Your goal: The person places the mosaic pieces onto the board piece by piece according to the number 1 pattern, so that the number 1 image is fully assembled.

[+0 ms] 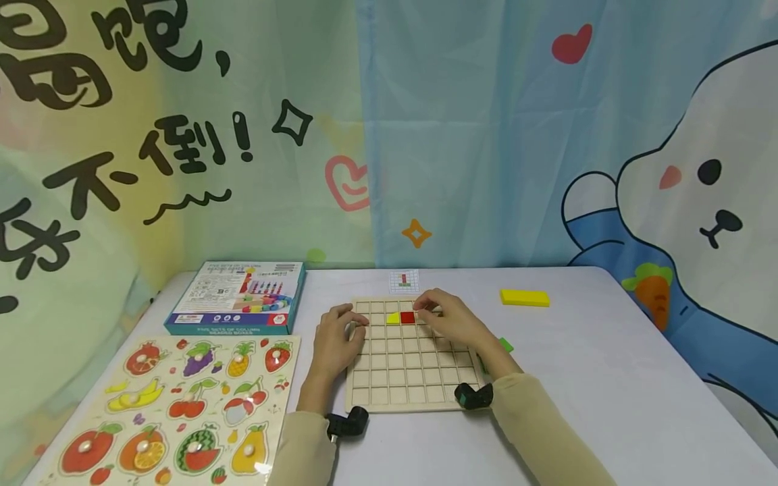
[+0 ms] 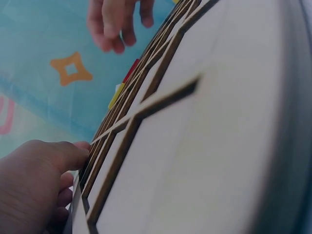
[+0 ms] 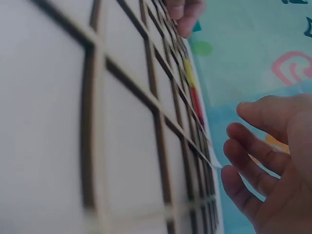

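Note:
A pale wooden grid board (image 1: 401, 364) lies flat on the table, divided into square cells by raised strips. One yellow square tile (image 1: 393, 318) and one red square tile (image 1: 407, 317) sit side by side in its upper rows. My left hand (image 1: 338, 341) grips the board's left edge near the far corner, the thumb (image 2: 73, 155) on the rim and other fingers curled along the side. Above the board, just right of the red tile, hovers my right hand (image 1: 448, 317). Its fingers (image 3: 243, 161) are spread and loosely bent, with nothing between them.
Behind the board lies a small pattern card (image 1: 404, 281). A yellow bar (image 1: 525, 298) rests at the back right, and green pieces (image 1: 506, 345) show partly behind the right forearm. On the left are a boxed set (image 1: 237, 297) and a fruit puzzle board (image 1: 173, 385).

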The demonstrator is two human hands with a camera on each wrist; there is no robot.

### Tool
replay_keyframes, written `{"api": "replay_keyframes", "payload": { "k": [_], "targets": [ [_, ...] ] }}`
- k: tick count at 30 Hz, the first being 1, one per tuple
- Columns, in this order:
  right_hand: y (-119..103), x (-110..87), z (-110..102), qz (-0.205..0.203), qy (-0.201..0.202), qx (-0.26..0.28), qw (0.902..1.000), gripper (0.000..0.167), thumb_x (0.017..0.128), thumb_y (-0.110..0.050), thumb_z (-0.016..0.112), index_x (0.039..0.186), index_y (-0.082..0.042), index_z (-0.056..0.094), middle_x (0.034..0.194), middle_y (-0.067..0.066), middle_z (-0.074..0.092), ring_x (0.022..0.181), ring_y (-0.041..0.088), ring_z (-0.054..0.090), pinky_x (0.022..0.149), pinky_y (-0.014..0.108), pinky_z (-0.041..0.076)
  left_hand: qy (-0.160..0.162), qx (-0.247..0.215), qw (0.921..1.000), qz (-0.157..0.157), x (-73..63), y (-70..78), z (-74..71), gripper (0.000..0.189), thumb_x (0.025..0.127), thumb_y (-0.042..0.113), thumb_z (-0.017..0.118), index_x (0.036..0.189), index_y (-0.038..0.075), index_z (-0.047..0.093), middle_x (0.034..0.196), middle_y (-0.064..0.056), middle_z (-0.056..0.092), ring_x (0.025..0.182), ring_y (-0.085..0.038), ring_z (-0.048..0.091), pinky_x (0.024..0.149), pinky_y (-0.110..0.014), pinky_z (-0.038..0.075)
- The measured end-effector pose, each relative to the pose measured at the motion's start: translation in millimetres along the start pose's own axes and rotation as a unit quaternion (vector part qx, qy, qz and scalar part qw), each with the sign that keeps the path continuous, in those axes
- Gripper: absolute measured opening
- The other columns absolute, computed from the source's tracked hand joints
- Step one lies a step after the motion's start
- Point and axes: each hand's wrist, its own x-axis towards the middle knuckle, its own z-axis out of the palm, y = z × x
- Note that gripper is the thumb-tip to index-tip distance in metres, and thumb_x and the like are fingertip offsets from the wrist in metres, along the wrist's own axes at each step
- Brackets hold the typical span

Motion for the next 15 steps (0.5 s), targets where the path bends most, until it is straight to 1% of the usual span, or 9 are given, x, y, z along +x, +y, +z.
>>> {"api": "replay_keyframes", "payload": {
  "k": [4,10,13,15],
  "targets": [
    [6,-11.4,-12,0.003,0.016,-0.001,0.9999,0.020,0.096,-0.019,0.054,0.113,-0.010,0.060,0.112,0.005,0.060,0.102,0.020,0.055,0.086,0.037,0.047,-0.002,0.001,1.0000,-0.001,1.0,2.0,-1.7,0.010,0.085,0.012,0.062,0.087,0.014,0.071,0.127,-0.017,0.057,0.118,-0.041,0.049,0.095,-0.058,0.035],
    [21,-32.1,-31,0.027,0.032,-0.015,0.9990,0.020,0.095,-0.018,0.056,0.113,-0.009,0.060,0.113,0.009,0.061,0.101,0.021,0.055,0.084,0.035,0.046,-0.011,0.008,0.9998,-0.013,1.5,3.8,-2.0,0.010,0.085,0.012,0.062,0.090,0.014,0.070,0.129,-0.017,0.055,0.120,-0.041,0.048,0.096,-0.058,0.034],
    [28,-41.6,-39,0.039,0.029,-0.027,0.9984,0.021,0.094,-0.017,0.056,0.113,-0.007,0.060,0.111,0.010,0.061,0.100,0.023,0.056,0.084,0.036,0.046,-0.024,0.012,0.9994,-0.023,1.0,6.2,-1.8,0.010,0.085,0.014,0.062,0.092,0.013,0.070,0.131,-0.018,0.053,0.122,-0.041,0.046,0.097,-0.059,0.032],
    [32,-47.5,-44,0.050,0.019,-0.038,0.9978,0.022,0.094,-0.017,0.057,0.112,-0.006,0.060,0.109,0.009,0.061,0.099,0.023,0.056,0.084,0.037,0.047,-0.034,0.016,0.9988,-0.031,0.2,8.3,-1.7,0.011,0.086,0.015,0.062,0.094,0.014,0.069,0.132,-0.018,0.052,0.124,-0.041,0.045,0.098,-0.060,0.031]
  ]
}}
